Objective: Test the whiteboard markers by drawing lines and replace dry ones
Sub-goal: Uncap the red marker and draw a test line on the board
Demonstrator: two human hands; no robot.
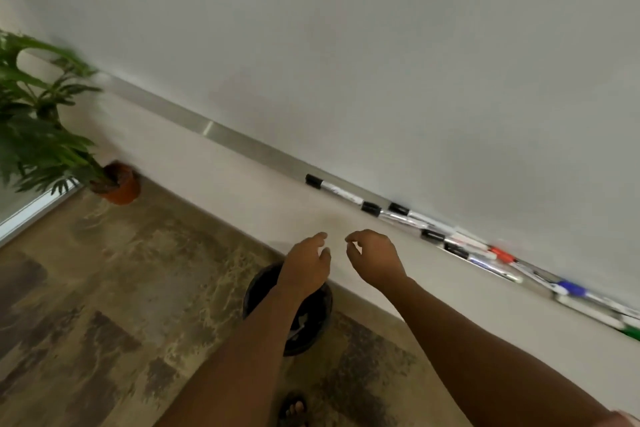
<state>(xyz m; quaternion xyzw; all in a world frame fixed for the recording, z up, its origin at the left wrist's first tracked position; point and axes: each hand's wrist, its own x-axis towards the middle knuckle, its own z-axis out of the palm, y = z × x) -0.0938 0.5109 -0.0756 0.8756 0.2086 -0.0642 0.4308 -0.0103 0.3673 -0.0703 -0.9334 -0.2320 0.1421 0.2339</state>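
Both hands empty — left hand (306,262) and right hand (372,256) held out side by side in front of the wall, fingers loosely curled, gripping nothing, apart from each other and from the markers. Whiteboard (381,62) fills the upper view, its metal tray (242,144) running along the lower edge; whiteboard markers (460,243) lie in a row on the tray to the right of the hands — several black-capped, one red (502,254), one blue (571,288), one green (632,332) at the frame edge. Below the left forearm, a black bin (313,329) stands on the floor against the wall; a potted plant (45,135) occupies the left corner.
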